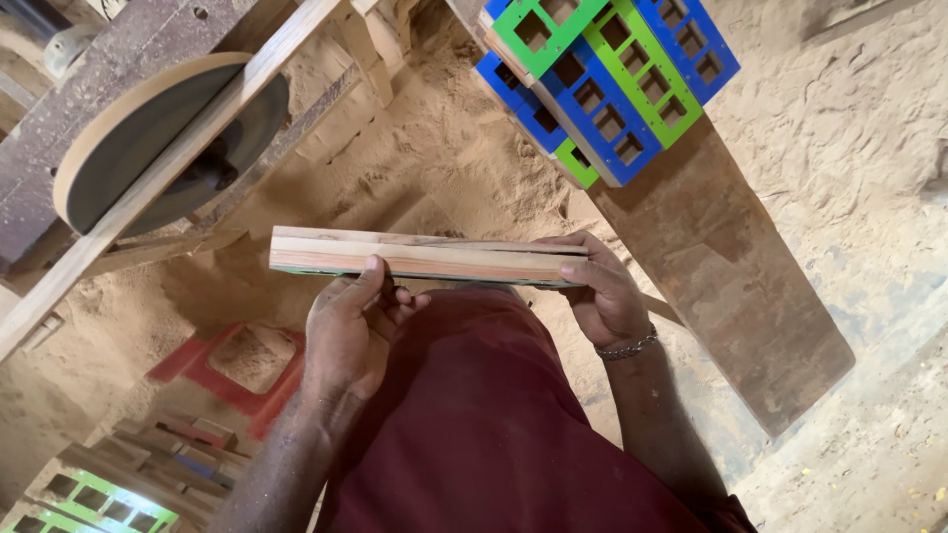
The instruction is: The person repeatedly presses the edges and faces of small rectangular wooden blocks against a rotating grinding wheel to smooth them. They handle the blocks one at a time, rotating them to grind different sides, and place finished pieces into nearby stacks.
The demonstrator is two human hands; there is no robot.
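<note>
A flat wooden piece (425,255), seen edge-on with pale and reddish layers and a thin green underside, is held level in front of my body. My left hand (348,331) grips it from below near its left half, thumb up against the near edge. The right end is held by my right hand (602,291), which wears a metal bracelet, fingers wrapped over the end. A round sanding disc (148,138) on a wooden frame stands at the upper left, apart from the piece.
A stack of blue and green painted wooden frames with square holes (612,69) rests on a long dark plank (731,286) at the upper right. More painted frames (99,489) and a red stool (237,375) sit at the lower left. Sawdust covers the ground.
</note>
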